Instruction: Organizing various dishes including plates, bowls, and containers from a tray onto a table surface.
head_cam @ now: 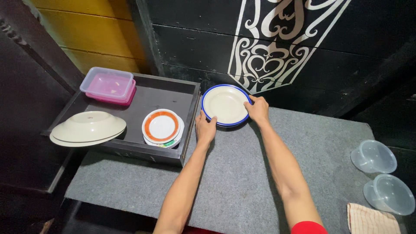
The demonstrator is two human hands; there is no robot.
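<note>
Head view: both hands grip a blue-rimmed plate (225,105) at the back of the grey desk (242,182), just beside the black tray (190,108). The left hand (205,128) clasps its near-left rim, the right hand (258,109) its right rim. This looks like the plate being placed or lifted; a level, two-sided hold matters. The tray holds a lidded pink box (108,85), an upturned cream bowl (88,128) and stacked small plates (162,127). Two clear tubs (381,173) look empty.

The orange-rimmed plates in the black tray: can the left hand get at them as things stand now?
Probably yes. The left hand holds the blue-rimmed plate right beside the black tray, and the orange-rimmed plates lie uncovered just over its low wall. It would have to let go of that plate first.
</note>
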